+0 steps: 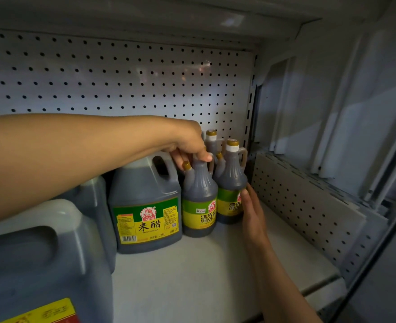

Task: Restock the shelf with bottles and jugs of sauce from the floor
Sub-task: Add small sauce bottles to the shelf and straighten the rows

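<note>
the shelf point(204, 276) is flat pale metal with a dotted pegboard back point(122, 78), so stock packs toward the far right corner. the square jugs point(145, 206), smooth dark plastic with moulded handles and yellow-green labels, fill the left. the bottles point(231, 183), round with fluted shoulders and gold caps, cluster far right. the front bottle point(199, 199) stands upright beside the labelled jug; the left hand point(190, 145) grips its neck from above, probably to seat it. the right hand point(250, 206), fingers straight, presses flat against the right bottle, likely steadying the row.
</note>
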Action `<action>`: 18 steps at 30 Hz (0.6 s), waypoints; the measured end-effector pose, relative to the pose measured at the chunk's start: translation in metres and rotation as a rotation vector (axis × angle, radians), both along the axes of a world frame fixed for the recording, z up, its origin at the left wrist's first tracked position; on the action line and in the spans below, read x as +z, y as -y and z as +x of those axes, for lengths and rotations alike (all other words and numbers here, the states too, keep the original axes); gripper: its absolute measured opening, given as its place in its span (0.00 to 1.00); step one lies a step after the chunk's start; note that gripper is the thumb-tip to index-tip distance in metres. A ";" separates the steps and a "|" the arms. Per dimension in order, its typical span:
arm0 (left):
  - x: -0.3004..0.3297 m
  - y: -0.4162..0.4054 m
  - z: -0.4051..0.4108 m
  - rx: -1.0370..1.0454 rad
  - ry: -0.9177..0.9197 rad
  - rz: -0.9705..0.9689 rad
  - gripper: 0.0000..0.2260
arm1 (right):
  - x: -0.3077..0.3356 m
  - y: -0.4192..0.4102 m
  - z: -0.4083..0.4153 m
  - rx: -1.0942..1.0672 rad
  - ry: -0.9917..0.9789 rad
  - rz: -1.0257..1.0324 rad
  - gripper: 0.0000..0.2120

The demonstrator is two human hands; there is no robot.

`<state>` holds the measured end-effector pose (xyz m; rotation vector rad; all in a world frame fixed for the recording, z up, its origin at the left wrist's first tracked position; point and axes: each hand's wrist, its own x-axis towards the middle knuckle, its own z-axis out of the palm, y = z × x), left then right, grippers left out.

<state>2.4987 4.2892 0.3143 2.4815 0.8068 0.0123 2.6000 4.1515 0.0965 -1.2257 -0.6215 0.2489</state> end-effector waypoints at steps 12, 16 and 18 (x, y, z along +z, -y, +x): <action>0.004 0.004 -0.005 -0.039 -0.011 -0.015 0.12 | -0.002 -0.001 0.001 -0.001 0.035 -0.015 0.23; 0.004 0.007 -0.005 -0.033 -0.010 -0.002 0.10 | -0.005 -0.002 0.006 -0.017 0.040 -0.030 0.29; 0.002 0.008 -0.006 -0.032 -0.012 0.007 0.12 | -0.005 -0.002 0.006 -0.032 0.047 -0.039 0.30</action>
